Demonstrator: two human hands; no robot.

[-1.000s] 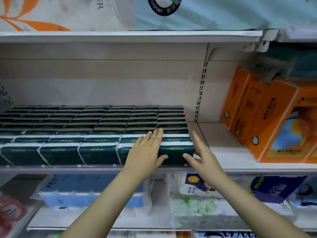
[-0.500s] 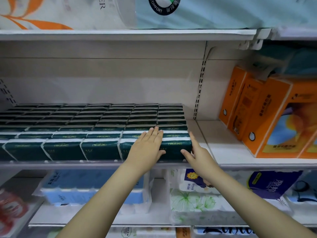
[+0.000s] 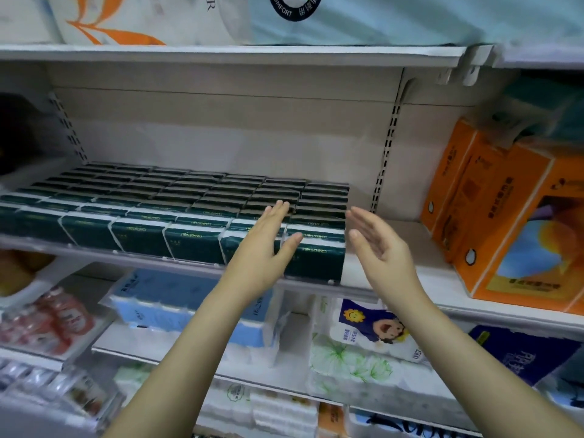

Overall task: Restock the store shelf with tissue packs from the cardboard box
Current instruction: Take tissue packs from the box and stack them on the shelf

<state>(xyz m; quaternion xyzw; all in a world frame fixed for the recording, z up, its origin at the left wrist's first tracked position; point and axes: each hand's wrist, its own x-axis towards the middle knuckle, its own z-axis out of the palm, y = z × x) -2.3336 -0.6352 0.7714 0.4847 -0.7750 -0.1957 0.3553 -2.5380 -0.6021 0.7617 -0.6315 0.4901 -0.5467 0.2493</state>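
Dark green plastic-wrapped tissue packs fill the middle of the frame. They stand in tight rows across the white metal store shelf, ending a little short of the slotted upright at centre right. The left hand lies flat, palm down, fingers straight and together, over the front packs at the right end of the rows. It holds nothing, and I cannot tell whether it touches them. The right hand stands on edge just beside the rightmost column, palm turned toward the packs. Its fingers are straight and relaxed, holding nothing and apart from the packs. At the right of the frame, orange cardboard tissue boxes stand on the neighbouring shelf section. At lower centre, a blue-and-white bundle of paper rolls lies one level down, with a white pack printed with a sunflower to its right.
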